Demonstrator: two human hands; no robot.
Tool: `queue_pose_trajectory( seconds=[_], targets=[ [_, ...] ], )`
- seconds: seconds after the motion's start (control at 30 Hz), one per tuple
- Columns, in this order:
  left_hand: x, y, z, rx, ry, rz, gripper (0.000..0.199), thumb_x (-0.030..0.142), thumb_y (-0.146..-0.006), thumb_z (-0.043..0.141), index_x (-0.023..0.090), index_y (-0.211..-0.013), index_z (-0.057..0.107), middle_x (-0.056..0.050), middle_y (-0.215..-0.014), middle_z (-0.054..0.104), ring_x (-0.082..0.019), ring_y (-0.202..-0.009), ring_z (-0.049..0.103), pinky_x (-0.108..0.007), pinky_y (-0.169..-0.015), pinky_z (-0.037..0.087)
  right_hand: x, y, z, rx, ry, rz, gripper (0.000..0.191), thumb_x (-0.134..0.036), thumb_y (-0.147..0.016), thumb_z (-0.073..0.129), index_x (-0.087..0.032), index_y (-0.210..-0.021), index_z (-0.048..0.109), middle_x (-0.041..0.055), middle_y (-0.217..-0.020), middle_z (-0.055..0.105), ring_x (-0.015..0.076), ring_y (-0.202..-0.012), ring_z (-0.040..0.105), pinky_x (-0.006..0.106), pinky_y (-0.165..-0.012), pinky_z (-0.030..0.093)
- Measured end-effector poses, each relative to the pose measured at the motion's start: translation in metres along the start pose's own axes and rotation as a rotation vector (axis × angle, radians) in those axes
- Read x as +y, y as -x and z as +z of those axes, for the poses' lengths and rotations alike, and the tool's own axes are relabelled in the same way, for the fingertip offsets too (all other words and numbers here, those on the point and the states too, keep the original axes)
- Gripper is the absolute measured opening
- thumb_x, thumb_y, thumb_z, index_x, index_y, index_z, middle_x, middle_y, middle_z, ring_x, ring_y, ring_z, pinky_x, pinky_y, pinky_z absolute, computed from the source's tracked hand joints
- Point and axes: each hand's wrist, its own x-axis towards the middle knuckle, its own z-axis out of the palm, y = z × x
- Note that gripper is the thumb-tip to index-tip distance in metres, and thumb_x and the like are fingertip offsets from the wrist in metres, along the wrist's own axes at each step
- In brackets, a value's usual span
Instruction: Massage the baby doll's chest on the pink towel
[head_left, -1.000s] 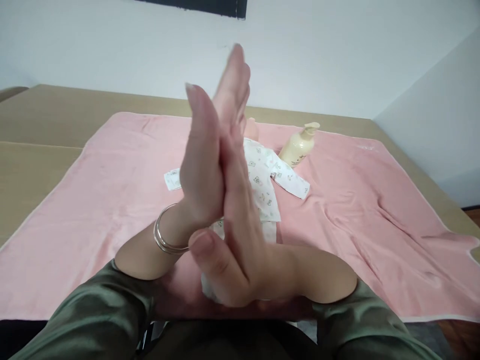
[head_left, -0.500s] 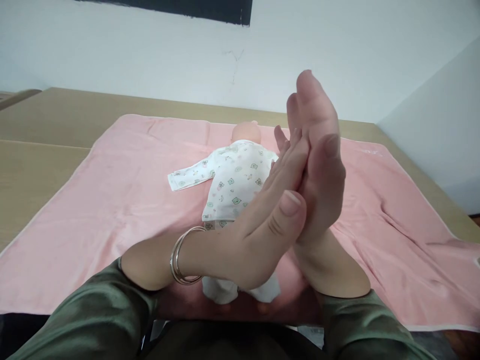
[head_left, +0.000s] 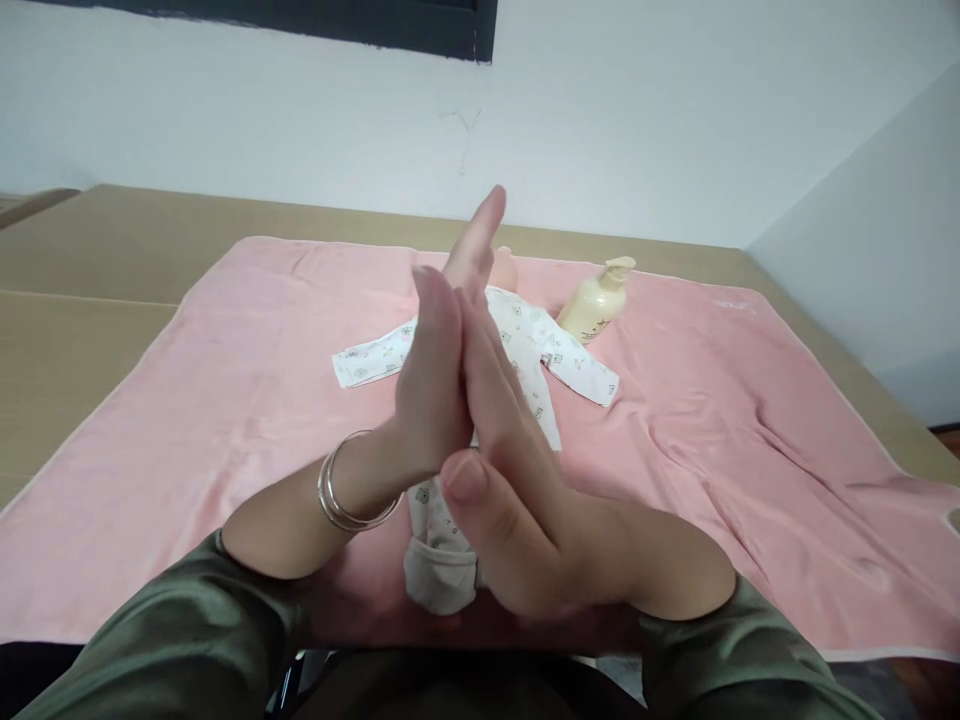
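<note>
Palm against palm, my left hand and my right hand press together in front of me, fingers stretched out and pointing away. No object shows between them. Silver bangles hang round my left wrist. Beneath and beyond the hands lies a baby doll in a white printed top and matching trousers, its sleeves spread to the sides. My hands hide much of its body and most of its head. A cream pump bottle lies tilted beside the doll's right-hand sleeve.
A pink blanket with wrinkles on its right side covers most of the wooden table. Behind the table rises a white wall with a dark panel at the top.
My hands have shifted left and slid against each other, the left now upright and the right in front. The pump bottle and the doll's right-hand sleeve have come into view.
</note>
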Motion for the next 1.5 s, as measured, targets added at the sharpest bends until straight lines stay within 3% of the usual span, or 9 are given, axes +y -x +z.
queue_pose_trajectory(
  seconds=[0.17, 0.33, 0.47, 0.57, 0.8, 0.97, 1.2, 1.33, 1.5],
  targets=[
    [-0.022, -0.032, -0.007, 0.132, -0.024, -0.002, 0.065, 0.056, -0.111, 0.007, 0.032, -0.15, 0.053, 0.002, -0.167, 0.049, -0.022, -0.161, 0.04, -0.039, -0.135, 0.033, 0.014, -0.012, -0.02, -0.026, -0.282, 0.102, 0.056, -0.059, -0.11, 0.041, -0.031, -0.157, 0.054, 0.0007, -0.158, 0.058, 0.0265, -0.156, 0.045, 0.051, -0.132, 0.043],
    [-0.083, -0.07, -0.02, 0.267, -0.228, -0.055, 0.046, 0.054, -0.111, 0.033, 0.027, -0.128, 0.066, -0.007, -0.138, 0.07, -0.025, -0.144, 0.058, -0.037, -0.117, 0.05, 0.08, -0.043, -0.013, 0.177, -0.175, 0.265, 0.067, -0.065, -0.11, 0.025, -0.023, -0.134, 0.072, 0.008, -0.121, 0.077, 0.0259, -0.126, 0.07, 0.049, -0.113, 0.058],
    [-0.126, -0.09, -0.036, 0.354, -0.38, -0.107, 0.028, 0.034, -0.105, 0.046, 0.021, -0.1, 0.07, -0.009, -0.115, 0.077, -0.021, -0.119, 0.069, -0.031, -0.106, 0.053, 0.136, -0.06, 0.005, 0.107, 0.217, 0.267, 0.054, -0.044, -0.11, 0.028, -0.019, -0.127, 0.072, 0.01, -0.12, 0.077, 0.0255, -0.117, 0.07, 0.047, -0.114, 0.053],
    [-0.142, -0.093, -0.045, 0.34, -0.456, -0.071, 0.026, 0.025, -0.1, 0.044, 0.021, -0.096, 0.07, -0.008, -0.112, 0.078, -0.02, -0.112, 0.07, -0.031, -0.104, 0.053, 0.159, -0.062, 0.01, -0.017, 0.326, 0.206, 0.054, -0.035, -0.108, 0.025, -0.016, -0.139, 0.066, 0.0123, -0.141, 0.07, 0.0253, -0.134, 0.063, 0.046, -0.126, 0.043],
    [-0.152, -0.093, -0.05, 0.266, -0.637, -0.082, 0.031, 0.026, -0.101, 0.041, 0.023, -0.082, 0.066, -0.007, -0.098, 0.077, -0.022, -0.099, 0.067, -0.034, -0.098, 0.05, 0.178, -0.063, 0.002, -0.178, 0.479, 0.219, 0.058, -0.029, -0.107, 0.025, -0.013, -0.152, 0.057, 0.0096, -0.163, 0.052, 0.0253, -0.16, 0.039, 0.052, -0.138, 0.022],
    [-0.154, -0.092, -0.048, 0.245, -0.703, -0.048, 0.031, 0.028, -0.1, 0.044, 0.023, -0.076, 0.062, -0.008, -0.093, 0.077, -0.024, -0.093, 0.066, -0.035, -0.094, 0.05, 0.196, -0.066, -0.01, -0.072, 0.493, 0.294, 0.059, -0.03, -0.107, 0.025, -0.007, -0.155, 0.052, 0.0147, -0.163, 0.051, 0.025, -0.159, 0.04, 0.05, -0.138, 0.021],
    [-0.156, -0.096, -0.047, 0.38, -0.501, -0.147, 0.025, 0.025, -0.093, 0.05, 0.021, -0.076, 0.068, -0.007, -0.097, 0.08, -0.023, -0.101, 0.07, -0.034, -0.098, 0.052, 0.169, -0.059, 0.01, -0.114, 0.794, 0.503, 0.062, -0.027, -0.105, 0.036, 0.009, -0.155, 0.044, 0.0331, -0.165, 0.039, 0.044, -0.158, 0.036, 0.06, -0.131, 0.027],
    [-0.158, -0.101, -0.05, 0.443, -0.317, -0.215, 0.022, 0.019, -0.086, 0.052, 0.019, -0.076, 0.072, -0.009, -0.097, 0.081, -0.02, -0.097, 0.071, -0.03, -0.095, 0.054, 0.152, -0.056, 0.027, -0.259, 0.791, 0.295, 0.062, -0.021, -0.103, 0.038, -0.002, -0.161, 0.043, 0.0203, -0.173, 0.031, 0.0391, -0.165, 0.023, 0.062, -0.136, 0.015],
    [-0.16, -0.1, -0.051, 0.443, -0.327, -0.175, 0.024, 0.021, -0.087, 0.051, 0.019, -0.079, 0.073, -0.008, -0.101, 0.082, -0.021, -0.101, 0.072, -0.032, -0.1, 0.054, 0.177, -0.066, -0.002, -0.223, 0.638, 0.348, 0.058, -0.029, -0.107, 0.033, -0.01, -0.159, 0.049, 0.0145, -0.171, 0.038, 0.0334, -0.163, 0.032, 0.059, -0.135, 0.021]
  ],
)
